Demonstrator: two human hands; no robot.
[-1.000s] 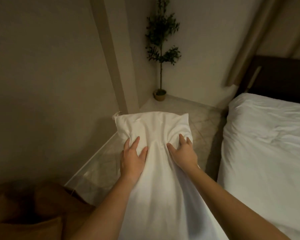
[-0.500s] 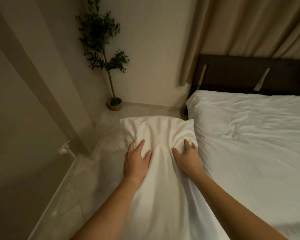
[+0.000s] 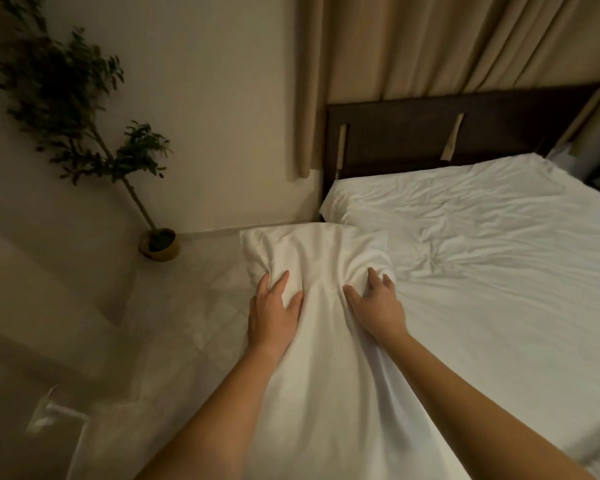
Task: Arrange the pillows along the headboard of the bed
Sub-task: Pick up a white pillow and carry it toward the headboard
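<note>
The view has swung to the right since the earlier frames, so the dark headboard [image 3: 465,133] and most of the bed [image 3: 499,271] are now showing, while the potted plant [image 3: 84,109] is sitting far off at the left. The white pillow [image 3: 319,341] is being held out lengthwise in front of the person, its far end reaching toward the near corner of the bed, just short of the headboard. The left hand [image 3: 274,313] is pressing into the pillow's left side with fingers spread, and the right hand [image 3: 374,303] is clutching its right side, fingers curling into the fabric. Each grip is clamped on the pillow, bunching the cloth into folds between them. Beyond the hands the pillow's far end is standing free, and its near part is running back between the forearms. The pillow's right edge is overlapping the bed's left edge. Beige curtains [image 3: 447,46] are hanging behind the headboard.
</note>
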